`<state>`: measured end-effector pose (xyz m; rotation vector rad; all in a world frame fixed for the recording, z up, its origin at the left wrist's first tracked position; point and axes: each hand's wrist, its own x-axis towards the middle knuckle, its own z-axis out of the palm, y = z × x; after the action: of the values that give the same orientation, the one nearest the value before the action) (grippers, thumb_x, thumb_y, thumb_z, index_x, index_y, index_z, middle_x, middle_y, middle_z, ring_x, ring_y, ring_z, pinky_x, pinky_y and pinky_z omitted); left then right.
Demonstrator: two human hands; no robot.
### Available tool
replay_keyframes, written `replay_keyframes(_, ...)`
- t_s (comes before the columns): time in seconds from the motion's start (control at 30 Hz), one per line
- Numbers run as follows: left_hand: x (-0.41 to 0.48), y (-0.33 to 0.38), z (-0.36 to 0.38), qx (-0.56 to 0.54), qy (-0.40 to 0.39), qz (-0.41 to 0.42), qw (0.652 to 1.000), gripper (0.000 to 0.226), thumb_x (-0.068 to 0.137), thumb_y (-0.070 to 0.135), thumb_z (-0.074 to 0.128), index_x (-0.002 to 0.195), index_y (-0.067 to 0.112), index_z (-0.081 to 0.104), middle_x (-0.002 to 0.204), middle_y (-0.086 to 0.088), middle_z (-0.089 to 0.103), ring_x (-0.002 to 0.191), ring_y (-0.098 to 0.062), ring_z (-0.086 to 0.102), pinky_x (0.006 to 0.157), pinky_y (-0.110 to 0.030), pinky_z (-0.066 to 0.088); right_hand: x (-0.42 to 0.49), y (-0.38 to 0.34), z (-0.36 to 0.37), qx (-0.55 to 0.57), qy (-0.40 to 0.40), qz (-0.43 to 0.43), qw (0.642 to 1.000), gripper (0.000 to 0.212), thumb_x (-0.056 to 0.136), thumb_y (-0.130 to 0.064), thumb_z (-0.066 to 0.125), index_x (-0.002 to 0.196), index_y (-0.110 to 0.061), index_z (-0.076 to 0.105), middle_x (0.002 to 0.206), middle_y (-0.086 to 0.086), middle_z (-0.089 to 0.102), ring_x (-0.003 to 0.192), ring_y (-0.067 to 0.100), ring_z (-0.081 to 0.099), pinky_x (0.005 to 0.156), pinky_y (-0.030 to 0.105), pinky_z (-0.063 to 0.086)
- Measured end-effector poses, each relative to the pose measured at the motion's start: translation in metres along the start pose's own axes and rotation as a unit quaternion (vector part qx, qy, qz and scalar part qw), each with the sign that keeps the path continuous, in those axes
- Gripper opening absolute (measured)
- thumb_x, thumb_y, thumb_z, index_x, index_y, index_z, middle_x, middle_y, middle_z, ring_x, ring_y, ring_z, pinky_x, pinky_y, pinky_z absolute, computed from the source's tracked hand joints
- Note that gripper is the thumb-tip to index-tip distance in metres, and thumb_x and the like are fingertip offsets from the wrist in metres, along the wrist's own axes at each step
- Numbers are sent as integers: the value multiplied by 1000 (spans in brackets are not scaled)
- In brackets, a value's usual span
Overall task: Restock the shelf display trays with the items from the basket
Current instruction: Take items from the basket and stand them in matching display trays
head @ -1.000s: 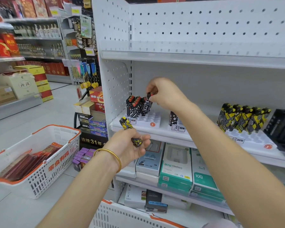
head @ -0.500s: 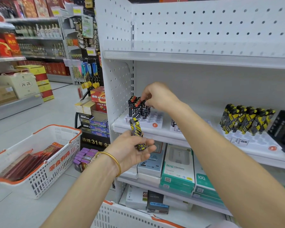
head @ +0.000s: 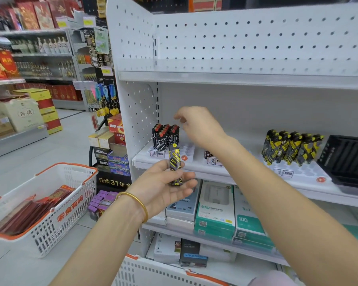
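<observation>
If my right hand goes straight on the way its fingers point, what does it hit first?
Probably the red-capped lighters, just beyond the right hand; depth is unclear, so it might pass over them.

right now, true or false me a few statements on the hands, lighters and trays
1. The left hand holds a yellow-and-black lighter. True.
2. The red-capped lighters fill the left tray. False: they stand only in its back left corner, and the front slots are bare.
3. The right hand rests on the yellow lighters. False: it hovers over the left tray, well apart from them.
4. The basket at left holds red packets. True.
</observation>
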<state>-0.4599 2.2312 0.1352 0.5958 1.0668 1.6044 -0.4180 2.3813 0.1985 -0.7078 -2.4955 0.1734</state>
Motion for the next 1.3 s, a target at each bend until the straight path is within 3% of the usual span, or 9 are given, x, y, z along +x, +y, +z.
replay_keyframes(0.1,-3,-1,9,23,-43,7,999,16,93,-1,46,102,9,55,81,-15,68,67,-24,68,56,-27,57,-51,3,-32,178,26,14,984,30,87,1,49,106,-14,66,88,-1,64,72,14,62,59,19,49)
replay_keyframes(0.17,-3,-4,19,56,-79,8,995,17,91,2,48,104,9,55,83,-14,70,70,-24,69,57,-28,56,-89,9,-49,279,13,30,960,21,89,-4,53,101,-15,67,84,2,66,61,10,60,50,24,51)
replay_keyframes(0.37,9,-30,77,133,-144,6,981,17,92,-1,49,107,5,53,86,-14,70,70,-22,70,57,-26,57,-154,60,-62,397,9,105,912,16,82,-4,68,90,-18,63,83,5,67,67,11,59,49,24,46)
replay_keyframes(0.5,22,-52,120,248,-93,71,962,17,93,0,50,110,0,48,93,-15,65,57,-12,66,49,-21,52,-173,98,-83,438,74,140,885,15,84,0,64,84,-15,62,74,-4,64,67,11,59,56,24,51)
replay_keyframes(0.57,35,-62,129,413,-19,199,888,17,93,5,52,109,9,51,103,-6,61,64,-6,62,56,-17,49,-173,120,-99,410,135,174,885,15,86,0,60,89,-15,60,79,-1,64,71,17,62,64,36,57)
replay_keyframes(0.63,47,-70,131,559,11,324,763,20,93,11,50,110,15,58,111,0,58,89,-10,57,78,-18,44,-170,142,-109,283,184,194,921,17,87,-5,60,94,-20,56,82,-4,60,76,20,62,75,48,56)
replay_keyframes(0.77,61,-85,136,709,-10,382,593,45,89,33,37,121,15,62,130,-4,58,122,-26,49,102,-40,35,-161,160,-109,125,183,161,962,33,86,-9,60,116,-21,54,83,-8,53,77,16,56,82,42,52)
replay_keyframes(1.03,68,-96,131,736,-18,389,554,45,87,32,37,119,13,62,116,-6,66,102,-27,63,91,-45,48,-136,163,-88,48,138,101,984,23,86,-9,58,107,-19,58,90,4,61,78,30,61,67,44,55)
replay_keyframes(1.3,68,-99,129,745,-10,408,529,48,80,23,36,118,13,63,118,-7,66,99,-25,65,92,-46,47,-124,159,-81,-1,128,98,987,23,86,-7,53,107,-9,61,88,16,64,81,36,62,73,45,54)
